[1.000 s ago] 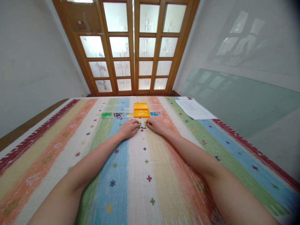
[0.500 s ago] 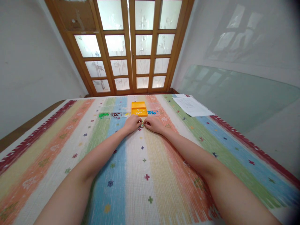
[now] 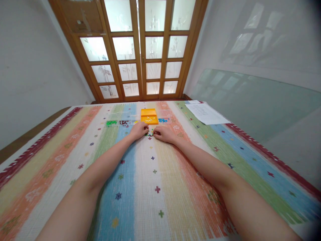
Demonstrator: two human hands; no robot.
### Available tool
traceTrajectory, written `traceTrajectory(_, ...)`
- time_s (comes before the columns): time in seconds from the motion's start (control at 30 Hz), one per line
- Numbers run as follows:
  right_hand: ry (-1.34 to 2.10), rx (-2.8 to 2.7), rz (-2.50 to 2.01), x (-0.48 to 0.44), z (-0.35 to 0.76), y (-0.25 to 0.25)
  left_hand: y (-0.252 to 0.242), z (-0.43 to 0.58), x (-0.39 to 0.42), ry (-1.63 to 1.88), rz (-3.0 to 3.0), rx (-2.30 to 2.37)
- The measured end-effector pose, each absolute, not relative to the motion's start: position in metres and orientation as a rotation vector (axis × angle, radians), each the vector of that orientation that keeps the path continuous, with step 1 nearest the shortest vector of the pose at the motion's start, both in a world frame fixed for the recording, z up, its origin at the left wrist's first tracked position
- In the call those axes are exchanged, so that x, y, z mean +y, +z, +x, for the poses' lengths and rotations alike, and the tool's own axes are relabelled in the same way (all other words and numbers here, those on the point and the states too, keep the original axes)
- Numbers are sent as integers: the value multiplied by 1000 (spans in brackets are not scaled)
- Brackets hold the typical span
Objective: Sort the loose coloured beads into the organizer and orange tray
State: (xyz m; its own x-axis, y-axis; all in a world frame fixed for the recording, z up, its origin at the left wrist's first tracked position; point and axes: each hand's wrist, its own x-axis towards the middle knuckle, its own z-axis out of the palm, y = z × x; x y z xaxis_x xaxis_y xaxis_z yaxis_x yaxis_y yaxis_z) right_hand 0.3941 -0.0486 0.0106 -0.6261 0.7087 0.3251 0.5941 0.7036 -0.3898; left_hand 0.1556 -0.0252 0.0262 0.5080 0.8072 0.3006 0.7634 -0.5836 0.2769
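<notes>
At the left on the striped, cloth-covered tabletop (image 3: 144,184), a row of clear boxes (image 3: 118,124) begins with green pieces (image 3: 111,123). Dark red pieces (image 3: 124,122) come next, then a few yellow pieces (image 3: 136,122) just beyond my left hand (image 3: 137,130). That hand rests low, its fingers (image 3: 145,127) bent inward at the edge of a small cluster of coloured pieces (image 3: 149,135). Whether I have a piece pinched there I cannot tell; it is too small to see.

The cluster lies on the cloth between my two hands, in front of an open orange box (image 3: 148,112) with white pieces (image 3: 149,119) in its near half. I make out green, yellow and dark bits in it, but not whether any are joined. My right hand (image 3: 165,134) is at its other side, fingers curled towards it; again, I cannot tell if they grip anything. Blue pieces (image 3: 163,120) sit beyond that hand, and a printed sheet (image 3: 207,114) lies well off to the right.

I would judge this early on: only a little is laid out before me, while every box holds plenty unused.
</notes>
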Motion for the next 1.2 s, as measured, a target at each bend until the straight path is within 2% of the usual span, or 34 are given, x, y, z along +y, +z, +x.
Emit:
traceTrajectory(0.17,317,-2453,-943,-43,395,3,21,158,-20,568,2667,1232)
traceTrajectory(0.53,269,-2427,-965,-45,396,3,25,169,-23,573,2677,1279)
traceTrajectory(0.77,268,-2445,-1040,-48,393,8,37,133,-20,804,2418,1762)
traceTrajectory(0.9,264,-2449,-1062,-49,392,9,36,112,-11,810,2204,2062)
traceTrajectory(1.2,254,-2441,-1061,-50,395,8,34,95,-14,735,2196,2120)
